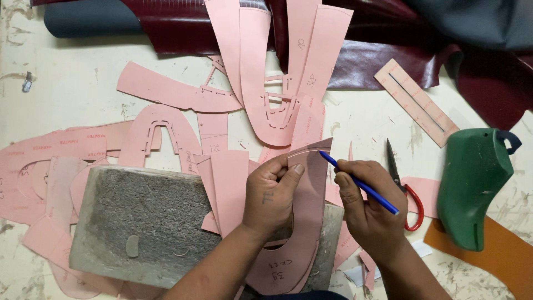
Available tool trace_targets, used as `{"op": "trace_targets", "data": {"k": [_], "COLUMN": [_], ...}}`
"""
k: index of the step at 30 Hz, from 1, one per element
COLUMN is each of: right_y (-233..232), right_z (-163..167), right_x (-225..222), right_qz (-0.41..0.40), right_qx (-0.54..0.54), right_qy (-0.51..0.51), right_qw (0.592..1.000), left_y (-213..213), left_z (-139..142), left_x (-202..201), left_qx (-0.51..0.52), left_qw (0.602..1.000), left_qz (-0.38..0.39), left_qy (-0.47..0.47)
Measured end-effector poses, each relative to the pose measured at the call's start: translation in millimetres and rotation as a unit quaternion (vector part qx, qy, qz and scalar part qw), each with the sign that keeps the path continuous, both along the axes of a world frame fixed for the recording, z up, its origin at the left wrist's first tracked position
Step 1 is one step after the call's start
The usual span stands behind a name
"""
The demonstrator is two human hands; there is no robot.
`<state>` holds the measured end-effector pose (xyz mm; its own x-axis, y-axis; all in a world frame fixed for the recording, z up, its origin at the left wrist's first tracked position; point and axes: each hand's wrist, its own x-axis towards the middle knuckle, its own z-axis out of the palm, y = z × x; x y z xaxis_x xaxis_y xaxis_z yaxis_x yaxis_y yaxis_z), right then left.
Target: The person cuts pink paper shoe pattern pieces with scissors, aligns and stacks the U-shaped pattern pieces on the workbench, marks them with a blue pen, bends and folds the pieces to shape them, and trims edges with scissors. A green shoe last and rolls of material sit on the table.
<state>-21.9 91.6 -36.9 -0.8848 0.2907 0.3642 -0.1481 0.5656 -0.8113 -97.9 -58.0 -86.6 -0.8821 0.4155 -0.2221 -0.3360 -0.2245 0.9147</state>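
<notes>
A left hand [272, 194] presses flat on a curved pink pattern piece [302, 222] atop a grey block [144, 222] on the table [72, 78]; the right hand [363, 203], just beside it, grips a blue pen [361, 183], tip touching the piece's upper edge; red-handled scissors [405, 189] and a green shoe last [472, 183] lie to the right.

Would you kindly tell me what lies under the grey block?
Pink pattern pieces poke out from beneath the grey block at its left and lower edges. How far they reach underneath is hidden by the block.
</notes>
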Motion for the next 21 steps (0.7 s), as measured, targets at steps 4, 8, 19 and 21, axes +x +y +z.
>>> {"op": "trace_targets", "data": {"k": [4, 8, 19, 21], "right_y": [1.7, 2.8, 2.8, 2.1], "right_z": [-2.0, -3.4, -3.4, -3.3], "right_x": [0.7, 1.6, 1.2, 1.6], "right_qz": [-0.002, -0.023, -0.027, -0.031], "right_qx": [0.000, 0.034, 0.043, 0.044], "right_qy": [0.003, 0.001, 0.001, 0.007], "right_qw": [1.000, 0.999, 0.999, 0.999], "left_y": [-0.2, -2.5, -1.6, -1.7], "left_z": [-2.0, -2.3, 1.2, -1.4], "left_x": [-0.9, -2.7, -3.9, -4.1], "left_qx": [-0.011, -0.043, -0.051, -0.053], "left_qw": [1.000, 0.998, 0.998, 0.998], "left_qz": [0.004, 0.005, 0.016, 0.016], "left_qy": [0.006, 0.039, 0.012, 0.013]}}
